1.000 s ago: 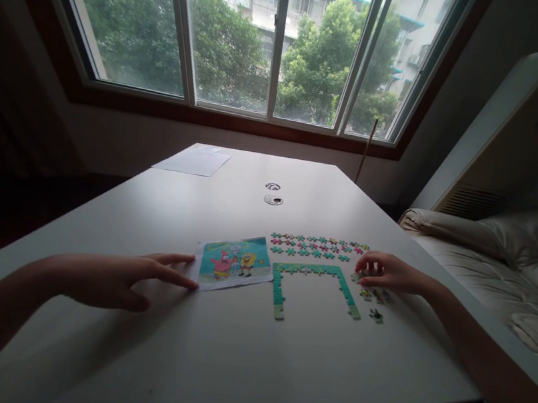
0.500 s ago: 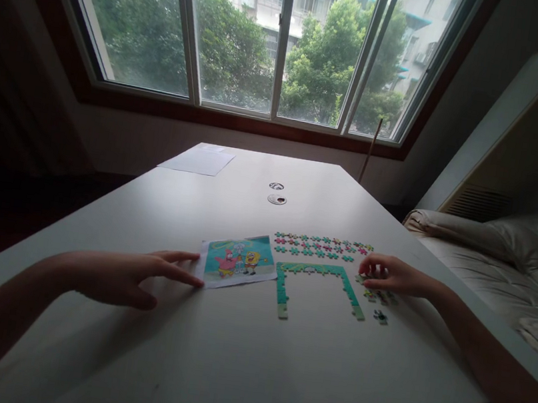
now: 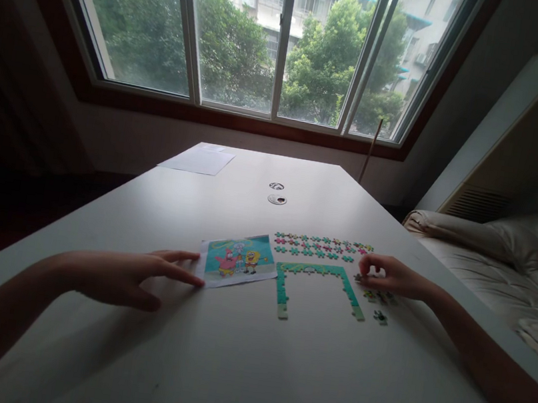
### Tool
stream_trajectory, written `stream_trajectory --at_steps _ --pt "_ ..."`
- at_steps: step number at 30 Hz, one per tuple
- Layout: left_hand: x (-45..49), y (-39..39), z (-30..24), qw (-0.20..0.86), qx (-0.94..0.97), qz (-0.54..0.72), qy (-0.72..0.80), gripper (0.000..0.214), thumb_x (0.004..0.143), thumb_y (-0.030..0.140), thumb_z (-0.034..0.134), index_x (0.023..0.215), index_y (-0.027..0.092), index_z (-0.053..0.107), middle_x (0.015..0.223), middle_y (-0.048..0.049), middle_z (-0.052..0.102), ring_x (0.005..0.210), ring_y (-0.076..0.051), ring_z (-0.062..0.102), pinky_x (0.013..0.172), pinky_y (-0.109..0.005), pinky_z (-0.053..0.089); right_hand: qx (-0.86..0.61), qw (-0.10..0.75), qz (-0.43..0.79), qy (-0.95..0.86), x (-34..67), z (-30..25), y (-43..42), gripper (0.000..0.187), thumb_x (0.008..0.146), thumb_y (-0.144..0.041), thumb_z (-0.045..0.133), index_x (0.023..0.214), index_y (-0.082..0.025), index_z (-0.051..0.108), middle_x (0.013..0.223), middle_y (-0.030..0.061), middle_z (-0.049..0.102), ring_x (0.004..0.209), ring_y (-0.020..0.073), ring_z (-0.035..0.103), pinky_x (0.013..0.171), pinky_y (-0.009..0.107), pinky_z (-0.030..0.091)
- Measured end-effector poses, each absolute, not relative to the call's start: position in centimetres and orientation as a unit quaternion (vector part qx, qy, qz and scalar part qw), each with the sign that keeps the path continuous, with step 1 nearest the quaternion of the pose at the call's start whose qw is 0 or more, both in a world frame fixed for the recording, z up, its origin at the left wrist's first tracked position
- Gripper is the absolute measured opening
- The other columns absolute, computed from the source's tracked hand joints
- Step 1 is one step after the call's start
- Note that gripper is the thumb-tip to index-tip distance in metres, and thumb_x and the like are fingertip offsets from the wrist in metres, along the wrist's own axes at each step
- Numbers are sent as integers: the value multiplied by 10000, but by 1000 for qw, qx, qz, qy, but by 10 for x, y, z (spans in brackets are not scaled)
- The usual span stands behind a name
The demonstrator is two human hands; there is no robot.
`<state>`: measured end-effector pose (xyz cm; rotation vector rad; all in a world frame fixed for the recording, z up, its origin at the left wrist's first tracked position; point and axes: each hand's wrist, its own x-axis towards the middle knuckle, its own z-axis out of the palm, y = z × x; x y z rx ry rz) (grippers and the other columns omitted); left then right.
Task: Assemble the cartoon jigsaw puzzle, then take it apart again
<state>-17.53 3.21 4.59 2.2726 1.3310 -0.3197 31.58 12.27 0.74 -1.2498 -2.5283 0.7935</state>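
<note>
A partly assembled jigsaw border (image 3: 312, 269) lies on a white surface (image 3: 205, 360), joined along its far edge and down both sides, its near side open toward the person seated before us. Rows of loose pieces (image 3: 320, 254) stretch just beyond it, and a single dark-patterned piece (image 3: 380, 317) sits just off its right side. The right hand (image 3: 396, 278) bends over more pieces there, fingers curled toward the thumb; whether it grips one, I cannot tell from here. Left of the border lies a cartoon picture sheet (image 3: 238, 262), its near left corner met by the fingertips of the left hand (image 3: 121, 277), which is spread loosely and grasps nothing. Farther back rest two round discs (image 3: 277, 199) and a white paper (image 3: 197, 161), below a wide window (image 3: 240, 56) facing trees; a pale sofa (image 3: 489, 251) stands at right.
</note>
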Motion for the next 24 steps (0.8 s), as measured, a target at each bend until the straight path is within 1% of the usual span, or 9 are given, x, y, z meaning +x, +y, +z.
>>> stream_trajectory --at_steps 4,6,11,15,19,21,24 --pt "-176 33 45 245 830 -117 488 629 736 168 562 1295 407 398 1473 58 167 1319 -238 210 1011 -279 310 -407 155 271 -858 306 10 117 293 750 -447 581 817 -162 560 789 42 609 710 149 523 674 280 389" --pt "-177 34 44 247 832 -115 484 617 747 179 557 1297 406 395 1475 58 161 1320 -241 208 1012 -283 311 -399 166 275 -859 300 11 113 289 744 -435 601 825 -160 561 776 39 615 699 142 530 668 274 385" --pt "-176 35 44 235 839 -117 477 593 758 215 559 1297 406 398 1472 66 166 1315 -253 216 998 -281 335 -372 151 293 -868 285 12 100 286 740 -441 609 812 -166 574 746 29 632 684 131 546 655 254 394" --pt "-175 35 43 233 836 -120 483 582 763 236 564 1299 391 401 1473 52 165 1315 -256 221 1003 -301 329 -359 135 280 -880 281 10 96 295 746 -451 594 835 -169 597 771 29 641 689 125 539 657 240 410" --pt "-176 34 40 249 832 -87 488 517 784 296 548 1281 381 433 1467 56 194 1311 -267 236 1011 -319 310 -359 141 247 -889 285 13 98 286 744 -434 598 853 -169 605 798 36 637 711 130 527 650 235 419" --pt "-177 33 39 261 828 -70 491 487 796 327 525 1275 367 447 1465 55 203 1310 -275 236 1013 -340 300 -374 162 223 -886 293 17 102 273 765 -426 574 851 -168 603 796 40 634 718 135 528 658 240 423" --pt "-178 35 37 282 821 -46 495 480 781 385 535 1256 344 480 1461 36 224 1308 -297 234 1021 -376 276 -425 191 179 -866 313 21 112 264 789 -417 531 852 -171 601 803 51 638 709 146 540 651 257 427"
